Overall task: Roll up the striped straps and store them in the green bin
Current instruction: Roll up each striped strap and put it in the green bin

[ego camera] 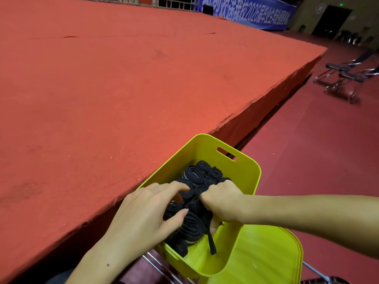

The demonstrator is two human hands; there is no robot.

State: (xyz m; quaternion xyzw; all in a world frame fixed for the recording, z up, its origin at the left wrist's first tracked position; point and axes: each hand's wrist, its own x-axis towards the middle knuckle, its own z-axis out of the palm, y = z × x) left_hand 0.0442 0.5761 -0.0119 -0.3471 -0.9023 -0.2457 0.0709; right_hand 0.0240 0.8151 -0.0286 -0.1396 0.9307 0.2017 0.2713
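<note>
The yellow-green bin (pixel 245 169) sits at the lower middle, beside the edge of the raised red platform. Several rolled dark straps (pixel 193 175) with pale stripes fill it. My left hand (pixel 147 212) lies over the near rolls, its straight fingers and thumb touching them. Inside the bin my right hand (pixel 222 201) is curled, gripping a rolled strap (pixel 202 203) and pressing it down among the others. A loose strap end (pixel 212 243) hangs over the near wall.
A broad red carpeted platform (pixel 102 89) fills the left and centre. Its edge runs diagonally past the bin. Metal-framed chairs (pixel 346 74) stand on the dark red floor at the right. More yellow-green bins (pixel 266 261) lie stacked under my right arm.
</note>
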